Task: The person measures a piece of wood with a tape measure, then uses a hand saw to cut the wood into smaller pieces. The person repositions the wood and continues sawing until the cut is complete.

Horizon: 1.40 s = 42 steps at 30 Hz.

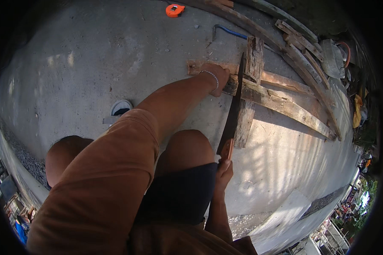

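Observation:
My right hand (pixel 224 175) is closed around the wooden handle of a handsaw (pixel 232 117). The saw's long dark blade points away from me and crosses a weathered wooden plank (pixel 285 105) near its left end. At that end my left hand (pixel 217 77), with a bracelet at the wrist, grips the plank; its fingertips are partly hidden. Under the plank runs a rough wooden block (pixel 245 123), lying lengthwise away from me. Just beyond the plank, another board (pixel 287 82) lies across, partly hidden by my left hand.
A blue pry bar (pixel 232 31) lies past the block. An orange tape measure (pixel 175 10) rests on the concrete floor (pixel 93 55) at the far side. Long timbers (pixel 302 63) are piled at the far right, beside a yellow scrap (pixel 357 111). My knees are close below the saw.

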Available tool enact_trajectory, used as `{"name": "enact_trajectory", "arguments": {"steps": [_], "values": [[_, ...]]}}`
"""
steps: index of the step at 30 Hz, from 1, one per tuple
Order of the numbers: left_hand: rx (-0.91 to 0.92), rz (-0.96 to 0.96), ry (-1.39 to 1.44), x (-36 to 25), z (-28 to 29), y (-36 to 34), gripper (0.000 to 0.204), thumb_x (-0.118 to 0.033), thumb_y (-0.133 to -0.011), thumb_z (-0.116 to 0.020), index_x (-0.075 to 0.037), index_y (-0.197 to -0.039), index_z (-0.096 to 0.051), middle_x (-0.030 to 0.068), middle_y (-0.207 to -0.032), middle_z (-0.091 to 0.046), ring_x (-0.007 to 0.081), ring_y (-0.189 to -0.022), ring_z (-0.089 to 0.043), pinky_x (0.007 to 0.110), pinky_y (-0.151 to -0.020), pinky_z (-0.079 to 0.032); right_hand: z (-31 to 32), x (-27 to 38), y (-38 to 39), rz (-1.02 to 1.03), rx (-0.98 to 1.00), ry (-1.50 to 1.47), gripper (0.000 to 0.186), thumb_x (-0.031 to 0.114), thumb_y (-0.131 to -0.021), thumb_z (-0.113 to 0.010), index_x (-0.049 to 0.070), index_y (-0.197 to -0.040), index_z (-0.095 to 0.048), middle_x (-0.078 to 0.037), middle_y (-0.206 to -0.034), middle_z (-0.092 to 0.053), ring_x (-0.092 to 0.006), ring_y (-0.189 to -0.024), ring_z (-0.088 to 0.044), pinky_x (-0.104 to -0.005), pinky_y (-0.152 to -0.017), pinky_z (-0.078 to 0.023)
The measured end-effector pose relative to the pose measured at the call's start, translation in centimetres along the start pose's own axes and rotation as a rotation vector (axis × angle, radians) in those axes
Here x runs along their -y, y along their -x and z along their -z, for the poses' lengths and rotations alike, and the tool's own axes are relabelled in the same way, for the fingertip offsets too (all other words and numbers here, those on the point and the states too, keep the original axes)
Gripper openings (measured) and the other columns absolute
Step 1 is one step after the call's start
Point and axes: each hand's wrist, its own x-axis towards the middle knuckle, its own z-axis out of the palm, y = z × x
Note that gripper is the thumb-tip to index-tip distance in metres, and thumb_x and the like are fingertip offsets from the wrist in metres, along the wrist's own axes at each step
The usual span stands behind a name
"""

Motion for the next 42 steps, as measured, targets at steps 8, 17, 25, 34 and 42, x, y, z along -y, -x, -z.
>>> {"name": "enact_trajectory", "arguments": {"steps": [8,17,25,34,42], "values": [[-0.018,0.024,-0.046,-0.6,-1.2,-0.6,0.07,-0.024,-0.078,-0.081,-0.002,-0.139,-0.053,0.0176,-0.122,-0.073,0.0293,-0.114,-0.072,0.041,-0.09,-0.059,-3.5,1.4,-11.5,0.023,-0.005,-0.037,0.059,0.044,-0.112,-0.04,-0.008,-0.103,-0.067,-0.019,-0.07,-0.064,-0.0301,-0.064,-0.063,-0.0419,-0.062,-0.049],[-0.012,-0.005,0.004,-0.1,0.2,0.4,0.064,-0.022,-0.078,-0.079,0.002,-0.132,-0.054,0.0234,-0.121,-0.07,0.0342,-0.116,-0.07,0.041,-0.094,-0.058,4.1,2.9,6.8,-0.249,0.105,0.031,0.07,0.051,-0.112,-0.031,-0.01,-0.121,-0.065,-0.018,-0.088,-0.074,-0.0136,-0.058,-0.062,-0.0277,-0.054,-0.046],[-0.04,0.021,-0.034,-0.7,-0.2,0.6,0.069,-0.026,-0.079,-0.08,-0.003,-0.138,-0.053,0.0171,-0.12,-0.074,0.0302,-0.113,-0.072,0.041,-0.091,-0.059,-4.9,2.1,-13.3,0.015,-0.002,-0.032,0.057,0.042,-0.112,-0.04,-0.007,-0.101,-0.067,-0.021,-0.075,-0.067,-0.0326,-0.066,-0.065,-0.0446,-0.065,-0.049],[-0.004,0.004,0.026,-0.3,-0.4,-0.1,0.063,-0.016,-0.074,-0.08,0.002,-0.129,-0.055,0.0222,-0.117,-0.071,0.0345,-0.112,-0.071,0.043,-0.09,-0.06,1.1,1.2,-0.2,-0.106,0.03,0.075,0.06,0.045,-0.112,-0.038,-0.006,-0.098,-0.065,-0.016,-0.069,-0.065,-0.0239,-0.06,-0.066,-0.0371,-0.056,-0.049],[0.019,0.008,0.042,-0.1,0.7,0.3,0.063,-0.02,-0.077,-0.081,0.001,-0.13,-0.054,0.0228,-0.123,-0.07,0.0333,-0.117,-0.069,0.043,-0.093,-0.059,-1.3,-1.7,-1.8,-0.198,0.064,-0.06,0.062,0.047,-0.113,-0.038,-0.008,-0.105,-0.067,-0.019,-0.079,-0.069,-0.0278,-0.069,-0.068,-0.0397,-0.063,-0.052]]}}
